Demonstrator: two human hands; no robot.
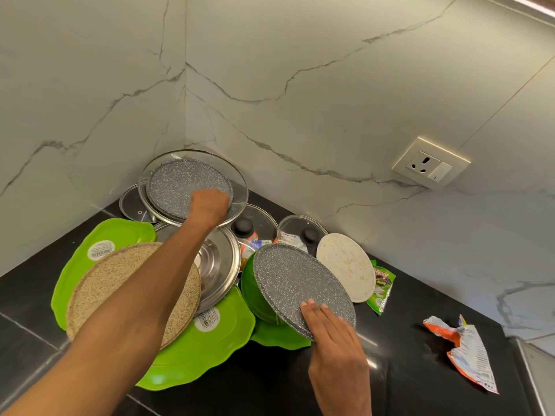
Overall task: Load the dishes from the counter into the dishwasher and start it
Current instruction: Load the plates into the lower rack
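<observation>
Dishes crowd the corner of a black counter (399, 364). My left hand (208, 205) reaches to the back and is closed on the lower right rim of a grey speckled plate (180, 184) that leans with a clear glass plate (240, 187) against the wall. My right hand (327, 328) grips the near edge of a second grey speckled plate (288, 280), tilted over a green bowl (250, 291). Green wavy plates (210, 346), a tan speckled plate (99, 283) and a steel plate (220, 262) lie under my left arm.
Glass lids with black knobs (244, 228) stand behind the bowl, and a white stained plate (348, 270) leans at the right. A green wrapper (383, 286) and a crumpled orange-and-white wrapper (465, 349) lie on the counter. A wall socket (431, 163) sits on the marble backsplash.
</observation>
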